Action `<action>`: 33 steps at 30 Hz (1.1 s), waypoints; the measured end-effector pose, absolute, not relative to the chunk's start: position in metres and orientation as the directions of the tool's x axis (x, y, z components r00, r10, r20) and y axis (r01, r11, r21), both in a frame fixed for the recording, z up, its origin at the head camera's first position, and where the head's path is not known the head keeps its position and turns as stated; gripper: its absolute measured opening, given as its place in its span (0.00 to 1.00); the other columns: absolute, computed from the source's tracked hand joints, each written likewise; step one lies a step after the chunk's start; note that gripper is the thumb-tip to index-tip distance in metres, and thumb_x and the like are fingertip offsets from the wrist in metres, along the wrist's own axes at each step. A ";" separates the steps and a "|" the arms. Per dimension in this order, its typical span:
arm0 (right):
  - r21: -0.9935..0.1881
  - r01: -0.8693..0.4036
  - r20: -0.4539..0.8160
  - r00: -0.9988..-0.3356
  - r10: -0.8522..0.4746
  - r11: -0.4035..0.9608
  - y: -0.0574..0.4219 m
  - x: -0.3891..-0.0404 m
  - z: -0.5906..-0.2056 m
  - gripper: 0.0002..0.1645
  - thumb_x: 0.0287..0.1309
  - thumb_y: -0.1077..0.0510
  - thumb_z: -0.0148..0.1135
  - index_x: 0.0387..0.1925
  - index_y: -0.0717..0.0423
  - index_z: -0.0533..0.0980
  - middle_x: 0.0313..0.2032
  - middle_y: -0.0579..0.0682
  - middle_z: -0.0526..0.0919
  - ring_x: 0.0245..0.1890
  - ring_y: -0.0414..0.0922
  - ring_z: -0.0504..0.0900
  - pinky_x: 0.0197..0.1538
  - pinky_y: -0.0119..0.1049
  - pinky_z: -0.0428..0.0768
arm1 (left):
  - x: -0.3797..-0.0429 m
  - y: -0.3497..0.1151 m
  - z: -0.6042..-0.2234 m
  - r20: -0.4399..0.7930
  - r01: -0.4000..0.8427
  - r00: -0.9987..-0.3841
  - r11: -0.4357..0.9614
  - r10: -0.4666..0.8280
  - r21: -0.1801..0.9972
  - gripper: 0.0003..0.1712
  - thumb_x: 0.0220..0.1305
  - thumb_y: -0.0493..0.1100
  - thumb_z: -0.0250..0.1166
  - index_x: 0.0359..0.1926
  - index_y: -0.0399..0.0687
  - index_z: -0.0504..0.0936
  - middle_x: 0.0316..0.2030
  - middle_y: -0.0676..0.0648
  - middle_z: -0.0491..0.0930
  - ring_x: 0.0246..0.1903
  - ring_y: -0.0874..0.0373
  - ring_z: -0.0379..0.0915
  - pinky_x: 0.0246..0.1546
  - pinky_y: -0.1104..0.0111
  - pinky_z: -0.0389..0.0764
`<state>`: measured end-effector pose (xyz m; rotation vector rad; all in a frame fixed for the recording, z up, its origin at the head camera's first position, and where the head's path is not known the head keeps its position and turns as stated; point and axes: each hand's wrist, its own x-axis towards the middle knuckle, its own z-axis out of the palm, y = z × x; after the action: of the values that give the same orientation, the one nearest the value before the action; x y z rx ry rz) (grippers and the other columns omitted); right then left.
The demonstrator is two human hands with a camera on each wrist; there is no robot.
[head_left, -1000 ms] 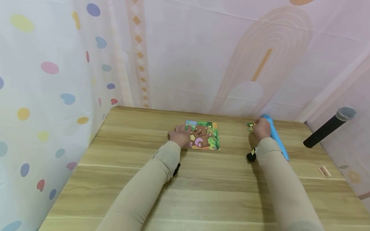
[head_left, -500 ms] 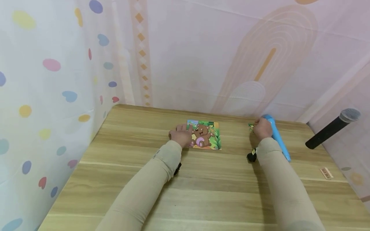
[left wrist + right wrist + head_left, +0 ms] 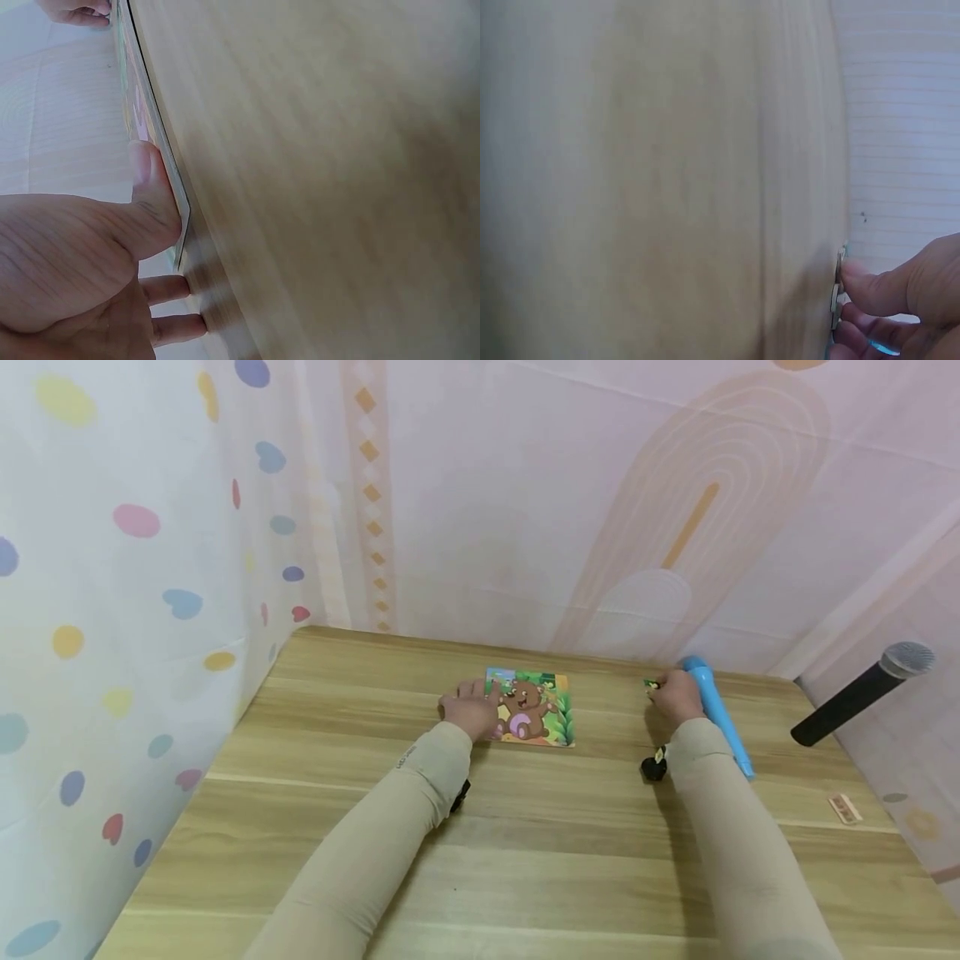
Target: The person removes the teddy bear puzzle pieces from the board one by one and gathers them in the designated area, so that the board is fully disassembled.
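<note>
One brown-bear pic (image 3: 528,708), hands: L (image 3: 471,710) outspread at edge, R (image 3: 678,697) tight on green pc (image 3: 650,683)

Soft, even light fills the head view; a muted shadow stretches across the table (image 3: 555,893) beside the right hand (image 3: 678,696) and sleeve (image 3: 738,835). Both wrist views look hazy, wood grain smeared, the right one darkening toward its left edge.

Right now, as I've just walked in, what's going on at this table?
A person's left hand rests on the left side of a bear picture. The right hand pinches a small patterned piece, which is apart from the picture. A blue rod-shaped thing and a black microphone are on the right, not held.
</note>
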<state>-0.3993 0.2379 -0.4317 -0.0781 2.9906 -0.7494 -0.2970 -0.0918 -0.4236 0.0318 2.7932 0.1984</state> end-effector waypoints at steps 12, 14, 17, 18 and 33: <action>-0.433 -0.110 -0.015 -0.991 -0.129 0.894 0.241 -0.402 -0.432 0.18 0.68 0.64 0.62 0.50 0.79 0.77 0.37 0.66 0.81 0.34 0.54 0.77 0.37 0.43 0.76 | -0.295 -0.091 -0.422 -0.328 0.012 -0.943 0.991 0.057 0.137 0.53 0.68 0.57 0.63 0.82 0.53 0.43 0.78 0.42 0.47 0.75 0.41 0.44 0.55 0.43 0.70; -0.424 -0.112 -0.015 -0.991 -0.131 0.899 0.241 -0.403 -0.432 0.18 0.68 0.64 0.62 0.49 0.79 0.77 0.37 0.66 0.81 0.34 0.54 0.77 0.37 0.43 0.76 | -0.295 -0.092 -0.422 -0.327 0.014 -0.943 0.990 0.058 0.138 0.53 0.67 0.57 0.63 0.82 0.53 0.43 0.79 0.42 0.46 0.75 0.41 0.44 0.55 0.43 0.70; -0.411 -0.111 -0.013 -0.992 -0.128 0.905 0.241 -0.403 -0.431 0.18 0.68 0.64 0.62 0.49 0.80 0.77 0.37 0.67 0.82 0.34 0.54 0.77 0.37 0.43 0.77 | -0.296 -0.092 -0.422 -0.322 0.017 -0.944 0.989 0.063 0.146 0.52 0.67 0.56 0.64 0.82 0.53 0.44 0.78 0.41 0.47 0.75 0.40 0.43 0.54 0.42 0.70; -0.412 -0.110 -0.013 -0.992 -0.126 0.905 0.241 -0.402 -0.431 0.18 0.68 0.65 0.62 0.49 0.80 0.77 0.37 0.67 0.82 0.34 0.54 0.78 0.37 0.43 0.77 | -0.296 -0.092 -0.422 -0.322 0.017 -0.945 0.989 0.064 0.144 0.52 0.67 0.57 0.64 0.82 0.53 0.44 0.78 0.41 0.47 0.75 0.40 0.43 0.54 0.42 0.70; -0.388 -0.125 -0.017 -0.990 -0.143 0.913 0.238 -0.400 -0.429 0.18 0.68 0.65 0.60 0.49 0.81 0.77 0.43 0.72 0.82 0.38 0.58 0.80 0.40 0.47 0.80 | -0.295 -0.093 -0.422 -0.321 0.020 -0.945 0.989 0.066 0.144 0.52 0.67 0.57 0.64 0.82 0.52 0.45 0.78 0.40 0.46 0.76 0.40 0.42 0.57 0.40 0.68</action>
<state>-0.3999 0.2376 -0.4287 -0.2121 3.0282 -0.6094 -0.2947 -0.0926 -0.4217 0.0627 2.8035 0.1976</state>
